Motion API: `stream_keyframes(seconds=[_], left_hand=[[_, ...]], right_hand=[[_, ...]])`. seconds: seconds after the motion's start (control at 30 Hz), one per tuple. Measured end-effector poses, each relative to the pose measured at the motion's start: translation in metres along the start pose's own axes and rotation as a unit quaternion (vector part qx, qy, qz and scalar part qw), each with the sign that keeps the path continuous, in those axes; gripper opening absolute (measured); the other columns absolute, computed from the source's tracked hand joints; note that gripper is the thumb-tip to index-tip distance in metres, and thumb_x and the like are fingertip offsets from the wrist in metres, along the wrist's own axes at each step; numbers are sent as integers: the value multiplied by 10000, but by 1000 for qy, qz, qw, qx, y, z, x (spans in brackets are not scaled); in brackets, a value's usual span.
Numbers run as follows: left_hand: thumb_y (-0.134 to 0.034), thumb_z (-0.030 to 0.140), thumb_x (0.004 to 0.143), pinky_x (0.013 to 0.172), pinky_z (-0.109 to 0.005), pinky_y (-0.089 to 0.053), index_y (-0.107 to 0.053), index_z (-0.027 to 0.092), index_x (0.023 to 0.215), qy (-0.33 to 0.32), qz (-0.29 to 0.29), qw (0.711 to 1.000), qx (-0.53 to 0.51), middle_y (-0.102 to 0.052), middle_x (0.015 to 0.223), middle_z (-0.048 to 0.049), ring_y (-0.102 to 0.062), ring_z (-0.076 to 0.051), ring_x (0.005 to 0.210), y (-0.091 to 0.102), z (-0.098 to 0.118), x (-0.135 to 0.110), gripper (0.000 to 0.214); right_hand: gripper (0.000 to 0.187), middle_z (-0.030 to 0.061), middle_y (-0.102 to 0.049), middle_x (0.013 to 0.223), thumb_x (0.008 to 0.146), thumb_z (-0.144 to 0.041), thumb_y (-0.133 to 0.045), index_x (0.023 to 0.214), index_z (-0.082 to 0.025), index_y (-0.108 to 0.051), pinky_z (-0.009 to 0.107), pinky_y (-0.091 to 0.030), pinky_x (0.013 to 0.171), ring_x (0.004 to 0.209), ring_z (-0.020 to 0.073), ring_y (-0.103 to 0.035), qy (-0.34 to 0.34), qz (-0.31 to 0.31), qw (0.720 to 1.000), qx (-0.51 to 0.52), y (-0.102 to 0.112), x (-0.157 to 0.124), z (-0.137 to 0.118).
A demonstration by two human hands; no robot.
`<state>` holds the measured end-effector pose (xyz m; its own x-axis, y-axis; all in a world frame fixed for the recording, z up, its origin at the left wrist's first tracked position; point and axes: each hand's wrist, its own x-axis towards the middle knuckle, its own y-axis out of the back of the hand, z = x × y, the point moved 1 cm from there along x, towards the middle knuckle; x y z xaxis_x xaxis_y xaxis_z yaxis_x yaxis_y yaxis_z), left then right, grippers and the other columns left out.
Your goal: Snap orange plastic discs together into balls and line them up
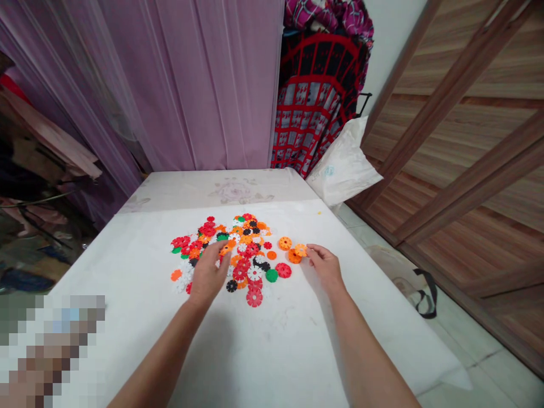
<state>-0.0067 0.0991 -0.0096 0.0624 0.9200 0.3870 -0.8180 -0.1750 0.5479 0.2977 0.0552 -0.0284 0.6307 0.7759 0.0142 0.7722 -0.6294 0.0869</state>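
Observation:
A pile of notched plastic discs in red, orange, white, black and green lies on the white-covered table. My left hand reaches over the pile's middle, its thumb and fingers closed on an orange notched disc. To the right of the pile, my right hand pinches a lighter orange notched disc at its edge. Just under and beside that one lie an orange disc and another orange disc. A red disc and a green disc are nearby.
Purple curtains hang behind the table. A white bag stands at its back right corner, near red patterned cloth. Wooden cabinet doors rise on the right. Clothes hang at left; a pixelated patch covers the lower left.

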Motion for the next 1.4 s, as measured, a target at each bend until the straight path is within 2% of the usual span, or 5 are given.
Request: stream_keyframes(seconds=[0.17, 0.3, 0.63, 0.83, 1.4], left_hand=[[-489, 340, 885, 1039, -420, -447, -633, 218, 1129, -56, 104, 982, 150, -654, 1224, -90, -586, -236, 1168, 57, -51, -6, 309], [-474, 342, 890, 867, -366, -527, -635, 210, 1140, 13, 154, 971, 181, -627, 1272, -99, -604, -240, 1124, 77, -68, -14, 325], [-511, 352, 854, 803, -335, -531, -643, 251, 1152, 88, 146, 974, 151, -608, 1303, -66, -616, -224, 1066, 78, -71, -16, 341], [-516, 360, 856, 949, -391, -515, -643, 248, 1143, 95, 132, 977, 135, -612, 1294, -65, -602, -233, 1105, 77, -71, -17, 333], [-529, 354, 851, 945, -391, -525, -638, 253, 1148, 117, 127, 979, 110, -617, 1280, -67, -619, -229, 1093, 77, -74, -17, 332]], right_hand=[[420, -14, -589, 535, 554, -504, -724, 779, -149, -741, 266, -426, 501, 490, 117, -484, -12, -19, 999, -27, -5, 0, 11], [399, 15, -661, 622, 621, -503, -672, 796, -152, -748, 262, -428, 526, 522, 121, -505, 10, -32, 997, -68, -7, 0, 16], [407, 42, -699, 771, 736, -516, -584, 888, -168, -730, 314, -492, 660, 646, 173, -595, 75, -15, 984, -163, -3, -1, 23], [432, 95, -653, 1145, 728, -437, -618, 1089, -206, -670, 369, -497, 855, 969, 236, -628, 184, -31, 937, -296, -19, -13, 14], [337, 37, -703, 1095, 752, -296, -592, 1074, -262, -685, 364, -471, 906, 1002, 230, -613, 177, -30, 908, -377, -27, -13, 17]])
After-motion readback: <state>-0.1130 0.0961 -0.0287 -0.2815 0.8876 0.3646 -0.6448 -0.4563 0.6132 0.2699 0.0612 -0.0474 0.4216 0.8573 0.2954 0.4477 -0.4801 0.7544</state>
